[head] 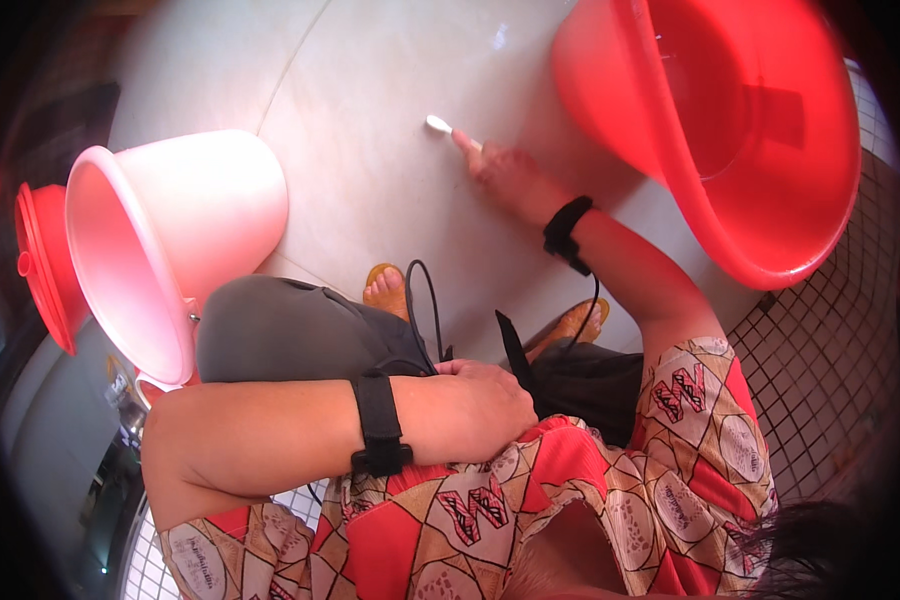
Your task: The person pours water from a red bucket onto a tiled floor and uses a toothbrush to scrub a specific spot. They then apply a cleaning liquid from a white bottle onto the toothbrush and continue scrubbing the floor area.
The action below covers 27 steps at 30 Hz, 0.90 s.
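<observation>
My right hand [506,174] is closed around the handle of a small brush [439,124], maybe a toothbrush, with its white head low over or against the pale tiled floor [345,97]; contact cannot be told. The index finger points along the handle. My left hand [487,401] rests near my waist, against the patterned shirt [420,540], its fingers curled and partly hidden. Whether it holds anything does not show. Black straps with cables are on both wrists.
A large red plastic basin [607,82] stands at the right. At the left is a pale pink bucket [217,195], with a red lidded container [48,262] behind it. My sandalled feet are on the floor below the brush. Small dark-jointed tiles [817,337] lie at the right.
</observation>
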Tool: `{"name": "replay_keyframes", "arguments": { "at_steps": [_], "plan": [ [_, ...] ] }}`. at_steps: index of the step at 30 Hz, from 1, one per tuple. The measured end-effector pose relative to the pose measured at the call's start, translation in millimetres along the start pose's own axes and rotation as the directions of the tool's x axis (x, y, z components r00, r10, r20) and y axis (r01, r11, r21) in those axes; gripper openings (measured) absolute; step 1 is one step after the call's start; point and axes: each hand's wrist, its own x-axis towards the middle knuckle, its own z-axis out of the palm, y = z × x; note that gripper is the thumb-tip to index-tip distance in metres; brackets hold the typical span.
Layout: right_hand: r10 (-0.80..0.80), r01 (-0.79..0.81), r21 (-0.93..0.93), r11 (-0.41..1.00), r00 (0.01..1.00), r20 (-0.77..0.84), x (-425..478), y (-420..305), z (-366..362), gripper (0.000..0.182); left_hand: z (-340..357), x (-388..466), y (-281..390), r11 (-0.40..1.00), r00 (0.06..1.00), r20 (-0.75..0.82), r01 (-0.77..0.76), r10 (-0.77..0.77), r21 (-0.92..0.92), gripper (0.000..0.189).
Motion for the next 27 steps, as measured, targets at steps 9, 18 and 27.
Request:
{"name": "replay_keyframes", "arguments": {
  "at_steps": [9,18,27],
  "plan": [
    [0.075,-0.076,0.017,0.997,0.997,0.028,15.0,6.5,-0.6,0.049,5.1,-7.3,-0.7,0.999,0.988,-0.147,-0.051,0.05,0.0,0.009],
    [0.038,-0.048,0.185,0.981,0.998,0.054,11.1,-5.3,-4.2,0.05,9.8,-2.8,-3.9,0.998,0.977,-0.212,-0.04,0.03,-0.041,0.018],
    [-0.06,0.06,0.019,0.998,0.998,0.007,0.8,-8.9,20.8,0.05,9.9,0.0,-11.9,0.991,0.959,-0.265,-0.117,0.097,-0.059,0.005]
  ]
}}
